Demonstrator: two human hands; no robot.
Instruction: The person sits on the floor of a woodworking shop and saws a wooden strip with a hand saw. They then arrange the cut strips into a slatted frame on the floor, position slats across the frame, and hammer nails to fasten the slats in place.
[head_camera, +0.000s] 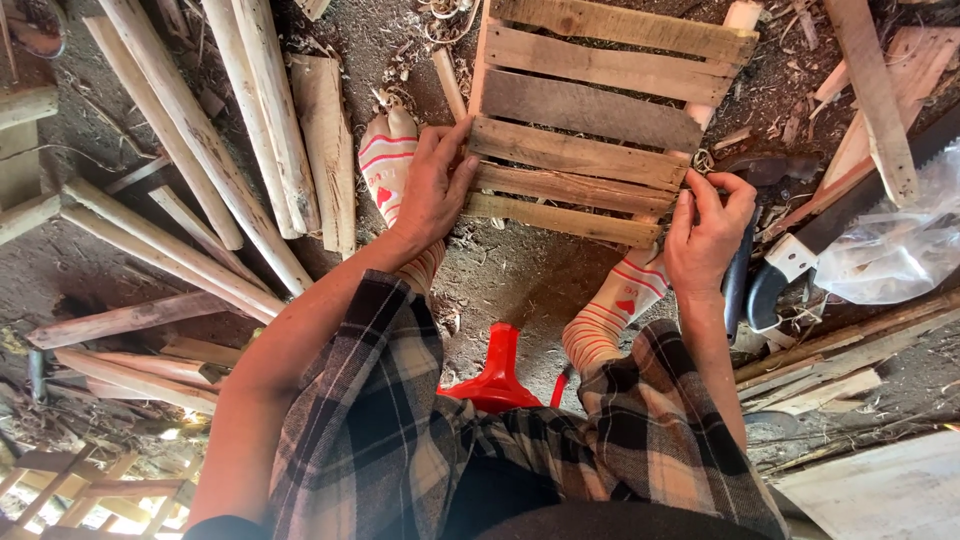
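Observation:
A slatted wooden panel (590, 110) made of several rough boards nailed across two rails lies on the dirt floor in front of me. My left hand (432, 185) grips its near left corner, fingers over the lower slats. My right hand (708, 230) holds the near right corner, with fingers pinched at the slat ends by the right rail. My feet in striped socks sit on either side, the left foot (388, 160) beside the panel and the right foot (610, 305) just under its near edge.
Stripped wooden poles (200, 140) and planks lie at the left. A hand saw with a black handle (800, 255) and a dark-handled tool (738, 275) rest at the right, next to a clear plastic bag (895, 245). A red plastic stool (497, 375) stands beneath me.

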